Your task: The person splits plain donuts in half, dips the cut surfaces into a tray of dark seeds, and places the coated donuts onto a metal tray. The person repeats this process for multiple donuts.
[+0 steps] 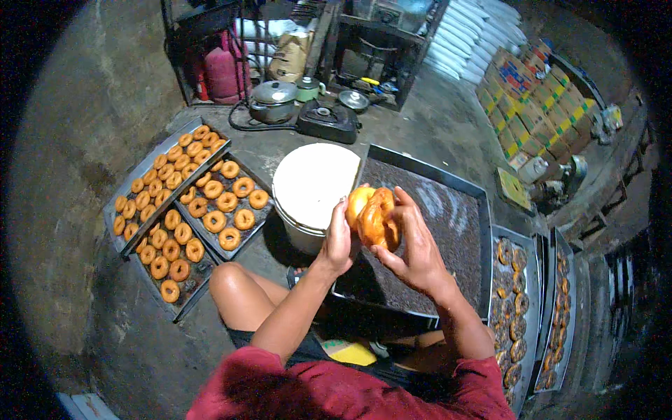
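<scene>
Two glossy golden-brown ring doughnuts are held together in the air, the front doughnut overlapping a paler doughnut. My left hand is closed on the paler one from the left. From the right, my right hand grips the front one, thumb below and fingers above. Both hands are over the left part of a large metal tray spread with dark brown granules, marked with pale streaks. Left of the tray stands a round bucket with a bright white top; glare hides its detail.
Plain doughnuts fill trays on the left, including a tilted tray. Dark-topped doughnuts lie in trays on the right. Farther back are a stove, a lidded pot, a pink gas cylinder, stacked cartons and white sacks.
</scene>
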Action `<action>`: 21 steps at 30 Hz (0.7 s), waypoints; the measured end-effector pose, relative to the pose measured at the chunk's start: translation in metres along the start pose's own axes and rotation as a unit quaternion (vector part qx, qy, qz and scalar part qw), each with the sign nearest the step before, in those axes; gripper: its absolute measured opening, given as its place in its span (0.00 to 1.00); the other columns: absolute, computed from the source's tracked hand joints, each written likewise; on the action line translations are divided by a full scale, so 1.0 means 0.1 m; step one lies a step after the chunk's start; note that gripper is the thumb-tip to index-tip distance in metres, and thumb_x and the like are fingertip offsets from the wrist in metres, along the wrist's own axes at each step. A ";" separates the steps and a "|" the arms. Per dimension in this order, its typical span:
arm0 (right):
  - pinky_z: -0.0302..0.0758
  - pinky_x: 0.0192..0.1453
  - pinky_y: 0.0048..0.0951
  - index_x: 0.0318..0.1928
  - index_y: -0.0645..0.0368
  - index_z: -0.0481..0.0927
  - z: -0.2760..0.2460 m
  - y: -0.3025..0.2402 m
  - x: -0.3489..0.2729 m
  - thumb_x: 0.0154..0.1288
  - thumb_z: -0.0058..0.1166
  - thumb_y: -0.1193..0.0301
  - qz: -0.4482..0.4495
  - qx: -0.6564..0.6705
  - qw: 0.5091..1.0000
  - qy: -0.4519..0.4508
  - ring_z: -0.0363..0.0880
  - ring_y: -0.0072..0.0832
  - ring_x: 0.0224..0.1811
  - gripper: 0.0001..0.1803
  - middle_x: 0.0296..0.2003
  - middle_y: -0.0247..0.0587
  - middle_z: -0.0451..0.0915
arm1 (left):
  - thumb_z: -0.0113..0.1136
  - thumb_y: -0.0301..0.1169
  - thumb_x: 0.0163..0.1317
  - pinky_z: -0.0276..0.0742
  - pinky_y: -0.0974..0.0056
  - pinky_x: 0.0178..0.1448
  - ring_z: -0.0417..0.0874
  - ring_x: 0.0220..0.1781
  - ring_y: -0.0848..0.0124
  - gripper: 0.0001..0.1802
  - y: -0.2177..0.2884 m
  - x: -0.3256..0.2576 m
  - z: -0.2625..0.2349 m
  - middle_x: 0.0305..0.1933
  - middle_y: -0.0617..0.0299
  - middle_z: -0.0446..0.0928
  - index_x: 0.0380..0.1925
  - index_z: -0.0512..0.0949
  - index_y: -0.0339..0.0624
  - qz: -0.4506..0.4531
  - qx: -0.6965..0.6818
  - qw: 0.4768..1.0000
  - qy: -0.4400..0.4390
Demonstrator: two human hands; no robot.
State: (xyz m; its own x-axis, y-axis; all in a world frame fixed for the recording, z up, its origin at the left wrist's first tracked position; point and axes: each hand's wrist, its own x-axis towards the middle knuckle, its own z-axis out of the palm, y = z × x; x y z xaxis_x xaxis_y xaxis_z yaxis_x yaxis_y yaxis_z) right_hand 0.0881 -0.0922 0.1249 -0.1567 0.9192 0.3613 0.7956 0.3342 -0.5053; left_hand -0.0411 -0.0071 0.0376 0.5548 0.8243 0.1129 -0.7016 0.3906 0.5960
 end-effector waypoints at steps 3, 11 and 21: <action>0.64 0.73 0.44 0.65 0.58 0.69 0.24 0.05 0.47 0.50 0.69 0.69 -0.035 0.060 0.997 -0.041 0.64 0.54 0.70 0.40 0.67 0.59 0.64 | 0.29 0.42 0.77 0.63 0.58 0.74 0.69 0.70 0.64 0.28 0.23 -0.01 -0.42 0.69 0.55 0.67 0.72 0.59 0.43 0.018 0.045 0.998 0.030; 0.73 0.59 0.47 0.64 0.53 0.70 1.27 1.20 1.89 0.48 0.67 0.64 0.010 -0.082 0.995 -0.065 0.75 0.56 0.53 0.40 0.49 0.60 0.75 | 0.51 0.31 0.64 0.70 0.60 0.68 0.72 0.63 0.66 0.28 0.84 -0.07 -1.22 0.63 0.59 0.69 0.66 0.65 0.47 0.144 0.017 0.977 0.156; 0.77 0.57 0.52 0.56 0.52 0.81 1.93 1.91 2.19 0.50 0.65 0.66 0.096 -0.283 0.948 -0.107 0.78 0.56 0.53 0.28 0.46 0.57 0.82 | 0.69 0.28 0.55 0.69 0.62 0.66 0.74 0.62 0.65 0.32 0.88 0.06 -1.32 0.59 0.55 0.74 0.62 0.72 0.39 0.166 0.306 0.913 0.214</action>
State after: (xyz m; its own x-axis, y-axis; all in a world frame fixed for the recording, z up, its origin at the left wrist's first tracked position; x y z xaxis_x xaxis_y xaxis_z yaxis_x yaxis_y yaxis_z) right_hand 0.0931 0.2130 -0.0443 -0.0449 0.9933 0.1065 0.9986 0.0476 -0.0228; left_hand -0.1587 0.0865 -0.0141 0.0408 0.9913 0.1250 -0.3459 -0.1034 0.9326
